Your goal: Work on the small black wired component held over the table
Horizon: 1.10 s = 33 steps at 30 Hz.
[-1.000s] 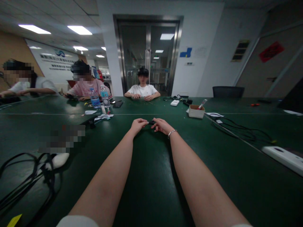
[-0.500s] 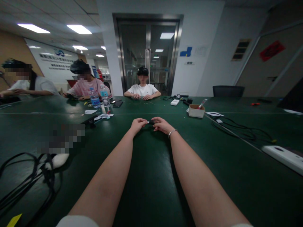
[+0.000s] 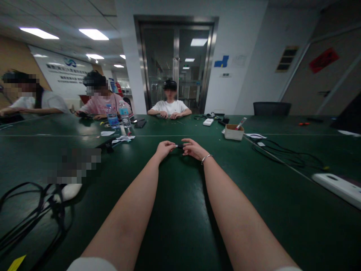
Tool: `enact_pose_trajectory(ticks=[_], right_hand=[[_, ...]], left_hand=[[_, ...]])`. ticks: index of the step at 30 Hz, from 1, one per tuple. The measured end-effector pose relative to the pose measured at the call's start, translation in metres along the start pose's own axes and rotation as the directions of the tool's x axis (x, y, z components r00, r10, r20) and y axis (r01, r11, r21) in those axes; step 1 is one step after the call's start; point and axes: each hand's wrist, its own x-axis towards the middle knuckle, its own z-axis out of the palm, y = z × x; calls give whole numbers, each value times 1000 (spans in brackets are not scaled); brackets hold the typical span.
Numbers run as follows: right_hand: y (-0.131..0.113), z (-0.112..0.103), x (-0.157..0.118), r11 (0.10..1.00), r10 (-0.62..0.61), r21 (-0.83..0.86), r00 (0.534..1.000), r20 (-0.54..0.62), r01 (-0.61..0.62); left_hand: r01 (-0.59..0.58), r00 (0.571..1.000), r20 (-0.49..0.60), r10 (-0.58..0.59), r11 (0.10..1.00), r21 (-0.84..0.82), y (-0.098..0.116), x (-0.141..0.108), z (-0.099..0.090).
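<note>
Both my arms reach forward over the dark green table [image 3: 180, 210]. Between my hands is a small black object [image 3: 179, 146] with a light tip at its left end. My left hand [image 3: 165, 149] pinches that light tip between thumb and fingertips. At the object's right end is my right hand [image 3: 194, 149], a bracelet on its wrist. Its index finger is raised over the object, and the other fingers curl close to the black end. Whether they grip it is too small to tell.
A small box [image 3: 234, 132] with a pen stands ahead right, near black cables [image 3: 293, 154] and a white power strip [image 3: 338, 188]. Left are more cables [image 3: 56, 210], a white mouse [image 3: 72, 191] and bottles [image 3: 113, 119]. Several people sit across the table.
My right hand has shifted very slightly to the right, its index finger lifted a little more. My left hand still pinches the small object.
</note>
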Motion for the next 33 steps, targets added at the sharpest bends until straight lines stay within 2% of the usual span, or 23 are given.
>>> enact_pose_trajectory(ticks=[6, 11, 16, 22, 33], right_hand=[[-1, 3, 1, 997, 59, -53, 998, -28, -60], [-2, 0, -2, 1000, -2, 28, 1000, -19, 3], [0, 0, 1, 999, 47, -12, 998, -42, -48], [0, 0, -1, 1000, 10, 24, 1000, -19, -10], [0, 1, 0, 999, 35, -11, 999, -19, -35]], left_hand=[[21, 1000, -14, -21, 1000, -21, 1, -1, 1], [13, 1000, -10, -13, 999, -42, -2, 2, 0], [23, 1000, -15, -23, 999, -49, -3, 3, 0], [16, 1000, -12, -16, 999, -44, -6, 5, -1], [23, 999, -24, -25, 998, -65, -4, 4, -1]])
